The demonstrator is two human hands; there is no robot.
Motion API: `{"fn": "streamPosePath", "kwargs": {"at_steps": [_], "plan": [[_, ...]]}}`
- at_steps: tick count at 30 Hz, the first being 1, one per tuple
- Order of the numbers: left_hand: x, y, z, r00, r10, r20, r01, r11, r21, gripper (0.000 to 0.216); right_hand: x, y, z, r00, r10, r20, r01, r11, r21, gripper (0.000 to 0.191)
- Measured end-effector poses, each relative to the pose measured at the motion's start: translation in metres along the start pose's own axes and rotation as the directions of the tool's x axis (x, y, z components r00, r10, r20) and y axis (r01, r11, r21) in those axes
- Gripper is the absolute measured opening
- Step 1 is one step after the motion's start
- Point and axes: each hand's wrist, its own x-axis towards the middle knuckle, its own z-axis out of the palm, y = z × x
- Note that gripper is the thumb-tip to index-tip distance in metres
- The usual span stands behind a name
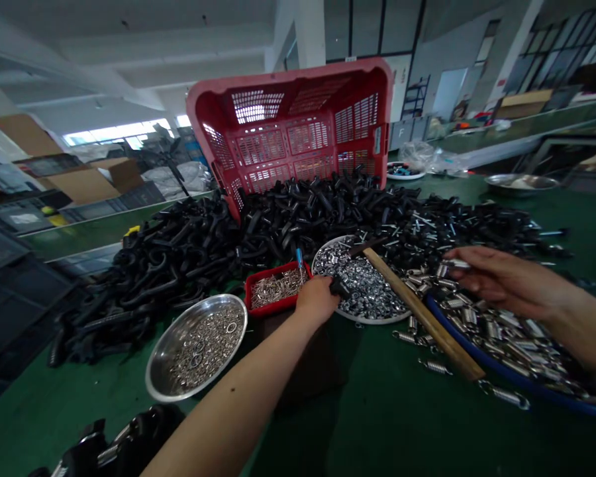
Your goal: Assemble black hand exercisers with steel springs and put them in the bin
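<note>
My left hand is closed round a small black part, its far end poking out past my fingers over a plate of small metal pieces. On the right, my right hand pinches a metal coil spring between thumb and fingers. Below it lies a blue-rimmed tray heaped with similar springs. A wooden-handled hammer rests across the plate's edge, between my hands. Beside my left hand stands a red box of small metal pins, with a blue-handled screwdriver in it.
A tipped red crate spills black plastic parts across the green table. A steel bowl holds small metal rings. More black pieces with springs lie front left. Loose springs lie near the hammer handle.
</note>
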Motion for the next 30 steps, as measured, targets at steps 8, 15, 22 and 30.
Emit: {"fn": "streamPosePath", "kwargs": {"at_steps": [8,15,22,30], "plan": [[0.017,0.016,0.011,0.999,0.022,0.032,-0.026,0.994,0.11,0.023,-0.028,0.052,0.052,0.964,0.128,0.233,-0.173,0.967,0.186,0.016],[-0.021,0.016,0.008,0.982,-0.191,0.0,0.145,0.746,-0.65,0.01,-0.035,0.055,0.083,0.941,0.082,0.329,-0.115,0.99,0.081,0.017],[-0.091,0.009,0.002,0.895,-0.146,0.422,0.397,-0.172,-0.901,0.03,-0.047,0.062,0.126,0.88,0.011,0.475,0.013,0.999,-0.049,0.04],[-0.119,-0.017,0.0,0.825,-0.299,0.48,0.408,-0.274,-0.871,0.03,-0.049,0.064,0.157,0.835,0.006,0.551,0.195,0.932,-0.306,0.029]]}}
